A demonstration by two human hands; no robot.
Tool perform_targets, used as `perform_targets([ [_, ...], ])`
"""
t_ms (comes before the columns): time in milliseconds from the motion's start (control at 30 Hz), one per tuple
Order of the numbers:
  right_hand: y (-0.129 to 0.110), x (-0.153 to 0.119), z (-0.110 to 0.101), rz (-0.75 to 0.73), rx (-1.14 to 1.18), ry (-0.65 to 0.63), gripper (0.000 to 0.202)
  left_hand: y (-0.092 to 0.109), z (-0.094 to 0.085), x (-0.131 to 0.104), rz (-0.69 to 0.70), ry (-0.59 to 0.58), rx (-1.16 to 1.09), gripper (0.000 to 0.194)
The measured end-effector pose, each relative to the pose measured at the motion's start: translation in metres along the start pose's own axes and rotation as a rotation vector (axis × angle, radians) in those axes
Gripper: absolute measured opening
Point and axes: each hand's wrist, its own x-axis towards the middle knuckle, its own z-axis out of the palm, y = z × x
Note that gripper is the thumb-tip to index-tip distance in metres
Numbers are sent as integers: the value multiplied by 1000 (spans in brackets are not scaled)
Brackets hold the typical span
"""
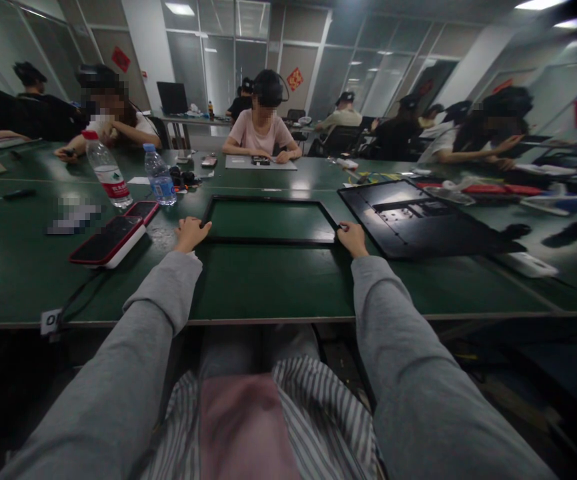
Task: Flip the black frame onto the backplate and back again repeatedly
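A thin black rectangular frame (268,241) lies on the green table in front of me, and the tabletop shows through its middle. My left hand (191,235) is closed on the frame's left side near the front corner. At the opposite side, my right hand (352,238) grips the right edge with curled fingers. Just right of that hand lies a large black panel (418,230), probably a monitor's back cover, with a recessed section holding metal parts.
Left of the frame are a red-edged phone (108,240) on a white block, a red-capped bottle (111,177) and a blue-capped bottle (159,179). A screwdriver (18,195) lies far left. Across the green table (278,287) sits a person (263,130) in pink.
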Motion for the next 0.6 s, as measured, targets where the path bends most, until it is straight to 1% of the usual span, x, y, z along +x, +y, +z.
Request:
perform_targets([
  [100,0,-1,0,16,27,6,51,0,6,4,-58,-4,-13,53],
  [200,0,-3,-1,20,11,5,52,3,8,5,-4,-25,-45,62],
  [333,-1,-3,-2,2,7,0,51,14,5,-2,86,-102,-56,77],
  [467,0,-2,-1,-9,10,11,49,25,0,-10,145,-212,-40,83],
  [533,1,-1,-1,-8,-12,-7,50,28,-3,-12,171,-262,-18,85],
  [600,2,-1,-1,-9,-29,-29,52,28,-6,-13,200,-293,-1,83],
])
